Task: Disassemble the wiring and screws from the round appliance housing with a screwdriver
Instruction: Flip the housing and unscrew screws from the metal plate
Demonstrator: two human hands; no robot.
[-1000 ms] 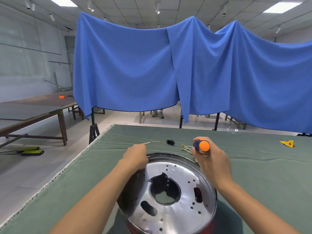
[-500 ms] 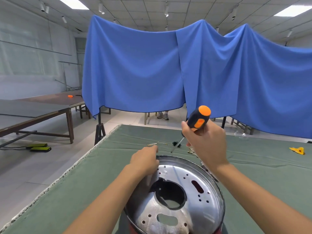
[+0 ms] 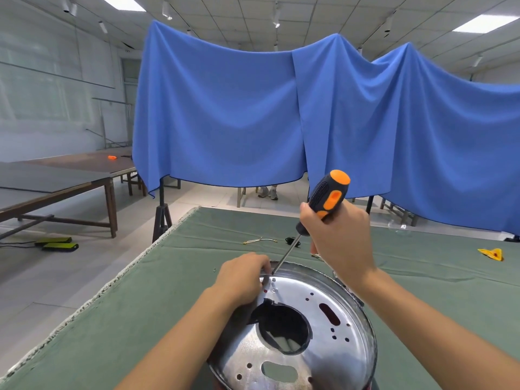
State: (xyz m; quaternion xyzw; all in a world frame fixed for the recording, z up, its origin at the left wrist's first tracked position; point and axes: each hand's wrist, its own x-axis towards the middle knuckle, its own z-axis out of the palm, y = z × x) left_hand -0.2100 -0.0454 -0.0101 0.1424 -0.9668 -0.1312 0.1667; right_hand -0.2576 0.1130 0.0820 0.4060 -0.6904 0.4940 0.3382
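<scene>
Few loose wire bits (image 3: 260, 240) already on the bench (image 3: 174, 282). Right hand (image 3: 342, 243) gripping the screwdriver (image 3: 323, 204), left hand (image 3: 242, 278) clamped on the housing (image 3: 332, 344) rim, screws probably left.

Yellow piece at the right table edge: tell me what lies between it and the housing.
Head view: only bare green cloth lies between the yellow piece and the housing; the right forearm crosses above its near part.
</scene>
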